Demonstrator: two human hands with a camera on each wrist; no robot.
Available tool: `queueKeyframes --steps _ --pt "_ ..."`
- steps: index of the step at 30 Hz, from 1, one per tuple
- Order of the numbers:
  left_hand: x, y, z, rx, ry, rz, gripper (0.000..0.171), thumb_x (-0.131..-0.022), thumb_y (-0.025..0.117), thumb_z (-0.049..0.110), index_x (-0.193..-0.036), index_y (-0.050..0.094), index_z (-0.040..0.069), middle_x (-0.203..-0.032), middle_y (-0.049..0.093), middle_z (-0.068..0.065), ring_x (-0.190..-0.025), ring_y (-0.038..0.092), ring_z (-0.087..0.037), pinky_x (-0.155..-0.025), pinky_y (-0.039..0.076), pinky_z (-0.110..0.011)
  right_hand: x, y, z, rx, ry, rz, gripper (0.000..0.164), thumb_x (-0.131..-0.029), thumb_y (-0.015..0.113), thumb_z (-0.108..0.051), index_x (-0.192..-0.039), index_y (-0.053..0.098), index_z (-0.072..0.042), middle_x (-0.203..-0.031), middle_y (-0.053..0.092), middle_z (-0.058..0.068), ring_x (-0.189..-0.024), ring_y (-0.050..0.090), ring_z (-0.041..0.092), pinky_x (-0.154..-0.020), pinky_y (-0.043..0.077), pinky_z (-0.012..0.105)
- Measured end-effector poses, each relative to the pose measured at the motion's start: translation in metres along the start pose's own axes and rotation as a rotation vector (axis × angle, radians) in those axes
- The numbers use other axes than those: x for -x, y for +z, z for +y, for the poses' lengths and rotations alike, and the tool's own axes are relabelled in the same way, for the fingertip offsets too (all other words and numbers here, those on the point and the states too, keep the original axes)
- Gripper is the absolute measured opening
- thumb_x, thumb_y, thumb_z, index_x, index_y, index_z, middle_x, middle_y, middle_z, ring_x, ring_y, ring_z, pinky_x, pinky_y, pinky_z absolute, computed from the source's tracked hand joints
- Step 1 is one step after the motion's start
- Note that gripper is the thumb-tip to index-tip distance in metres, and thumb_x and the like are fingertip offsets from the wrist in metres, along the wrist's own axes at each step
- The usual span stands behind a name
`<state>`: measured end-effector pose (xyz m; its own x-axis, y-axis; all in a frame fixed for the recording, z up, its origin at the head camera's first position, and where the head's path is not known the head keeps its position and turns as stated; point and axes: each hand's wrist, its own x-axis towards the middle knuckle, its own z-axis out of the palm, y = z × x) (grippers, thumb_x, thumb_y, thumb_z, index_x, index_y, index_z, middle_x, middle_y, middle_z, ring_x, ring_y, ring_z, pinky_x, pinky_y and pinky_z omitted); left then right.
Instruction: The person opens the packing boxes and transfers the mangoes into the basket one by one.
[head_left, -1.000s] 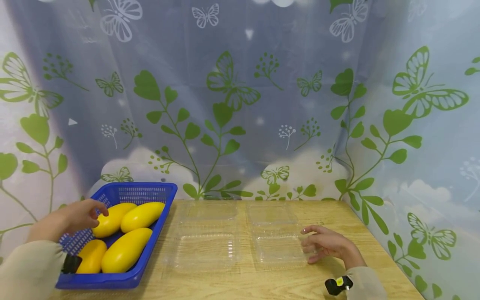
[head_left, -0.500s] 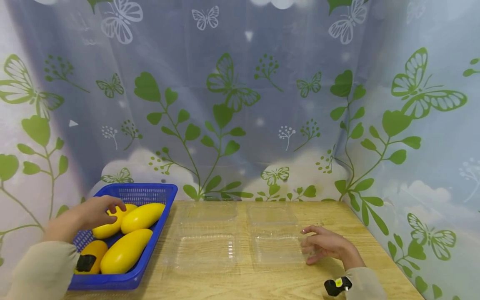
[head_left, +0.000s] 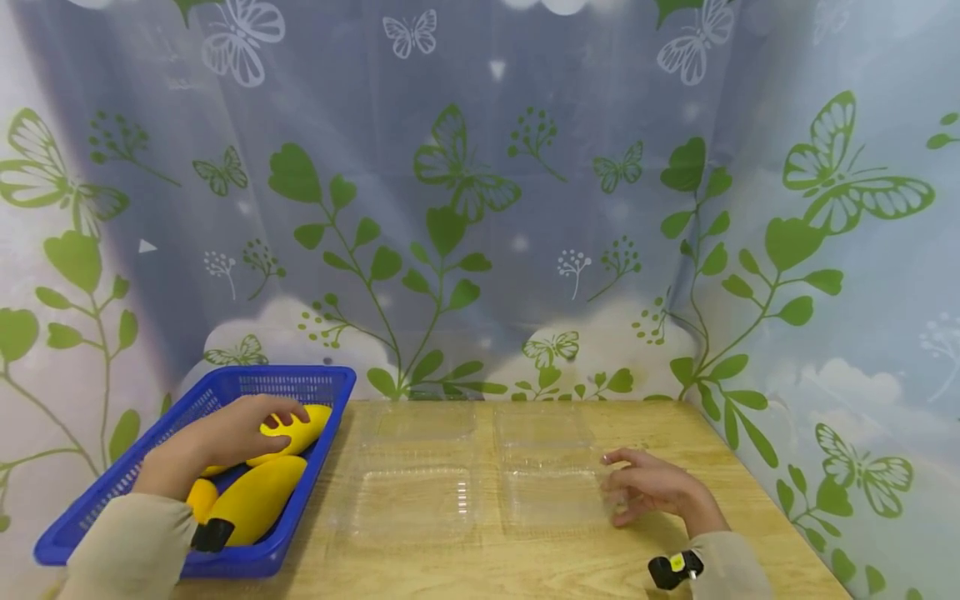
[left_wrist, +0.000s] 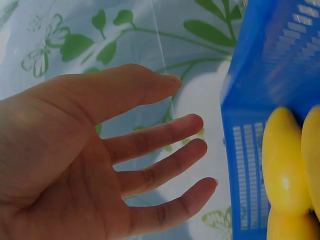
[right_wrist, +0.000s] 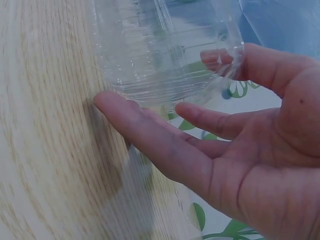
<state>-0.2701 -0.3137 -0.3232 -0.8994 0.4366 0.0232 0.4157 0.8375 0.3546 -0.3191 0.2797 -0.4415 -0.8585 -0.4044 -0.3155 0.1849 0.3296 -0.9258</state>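
Observation:
My left hand (head_left: 232, 433) reaches over the blue basket (head_left: 343, 408), its fingers loosely bent above the back-right yellow mango (head_left: 317, 423). Other mangoes lie beneath and in front, including a large front mango (head_left: 266, 492) partly covered by my wrist. In the left wrist view the thumb and fingers are spread with nothing between them, and mangoes (left_wrist: 286, 165) show at right. My right hand (head_left: 652, 486) stays at the right side of a clear plastic clamshell box (head_left: 551, 504). In the right wrist view its relaxed fingers surround the box's corner (right_wrist: 165, 85), one fingertip seen through the plastic.
A second clear clamshell box (head_left: 412, 525), its lid folded back, stands between the basket and the right-hand box. All sit on a wood-grain table (head_left: 517, 575). A butterfly-and-leaf printed curtain (head_left: 480, 250) hangs close behind and along the right side.
My left hand has moved rightward across the basket, from the left mangoes to above the back-right one. The right hand stays nearly still beside the box.

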Motion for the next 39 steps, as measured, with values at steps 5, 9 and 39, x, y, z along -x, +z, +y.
queueKeyframes --steps 5,9,39 --pt "-0.006 0.008 0.016 0.041 0.054 0.014 0.031 -0.097 0.067 0.011 -0.127 0.067 0.008 -0.122 0.070 -0.013 -0.111 0.065 -0.034 -0.090 0.058 -0.053 -0.001 0.000 -0.001 0.010 -0.003 0.012 0.073 -0.100 0.059 -0.015 -0.156 0.020 0.010 -0.140 0.047 0.036 -0.108 0.064 0.029 -0.082 0.065 0.050" --pt "-0.010 0.012 0.029 0.056 0.067 0.011 0.031 -0.097 0.067 0.012 -0.128 0.068 0.010 -0.123 0.070 -0.011 -0.113 0.064 -0.034 -0.091 0.057 -0.053 0.000 0.000 -0.001 0.012 -0.017 0.012 0.074 -0.103 0.057 -0.018 -0.157 0.015 0.011 -0.144 0.043 0.040 -0.107 0.066 0.030 -0.082 0.065 0.050" --pt "-0.041 0.045 0.065 0.085 0.176 -0.002 0.034 -0.099 0.061 0.008 -0.133 0.063 0.009 -0.130 0.066 -0.012 -0.117 0.063 -0.033 -0.095 0.056 -0.052 0.001 0.000 -0.012 0.082 -0.074 0.106 0.068 -0.108 0.053 -0.031 -0.158 0.024 0.005 -0.127 0.046 0.024 -0.090 0.053 0.021 -0.083 0.064 0.048"
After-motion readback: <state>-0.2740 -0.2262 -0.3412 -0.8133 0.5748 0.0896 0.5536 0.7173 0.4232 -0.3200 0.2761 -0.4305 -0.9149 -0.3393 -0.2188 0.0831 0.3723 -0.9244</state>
